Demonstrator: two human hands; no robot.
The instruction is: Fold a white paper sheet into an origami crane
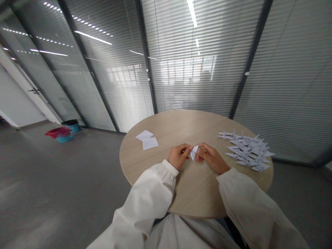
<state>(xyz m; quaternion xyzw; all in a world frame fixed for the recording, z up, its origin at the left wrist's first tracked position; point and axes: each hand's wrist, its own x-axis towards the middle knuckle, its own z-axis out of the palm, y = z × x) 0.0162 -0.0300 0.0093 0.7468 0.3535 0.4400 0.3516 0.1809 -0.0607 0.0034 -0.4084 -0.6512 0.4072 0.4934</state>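
Note:
A small folded white paper piece (194, 151) is pinched between both hands over the middle of a round wooden table (181, 128). My left hand (178, 156) grips its left side with closed fingers. My right hand (211, 157) holds its right side, fingers curled round it. Both arms wear cream sleeves. Two flat white paper squares (147, 139) lie on the table to the left of my hands. A pile of several folded paper cranes (246, 150) covers the table's right side.
Glass walls with closed blinds stand behind the table. Grey floor spreads to the left, where a red-lined bin (61, 133) and a dark bin (71, 123) stand by the wall. A white door shows at the far left.

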